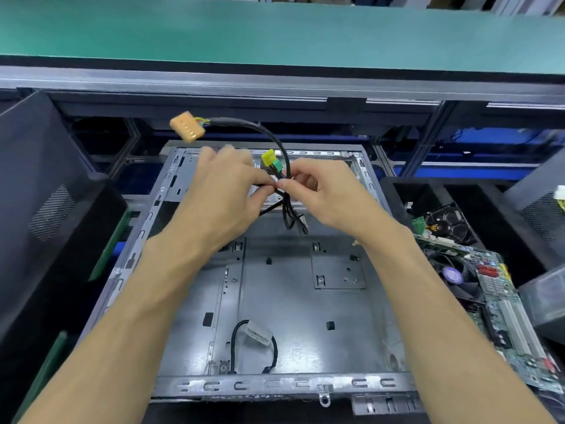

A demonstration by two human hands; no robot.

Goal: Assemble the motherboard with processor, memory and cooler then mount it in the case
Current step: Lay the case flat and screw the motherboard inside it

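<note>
An open grey metal case (305, 313) lies flat in front of me with no board in it. Above its far half, my left hand (226, 191) and my right hand (324, 191) both pinch a bundle of black case cables (289, 215) where the fingertips meet. One cable arcs up to an orange connector (188, 127); a yellow plug (269, 157) and a green plug (277, 165) stick up between the hands. The motherboard (501, 307), with a black cooler fan (455, 276) on it, lies to the right of the case.
A short black cable with a white label (258, 333) lies on the case floor near the front. Black bins stand at left (46, 209) and right (458, 194); the right one holds a hard drive (449, 223). A green conveyor belt (275, 32) runs across the back.
</note>
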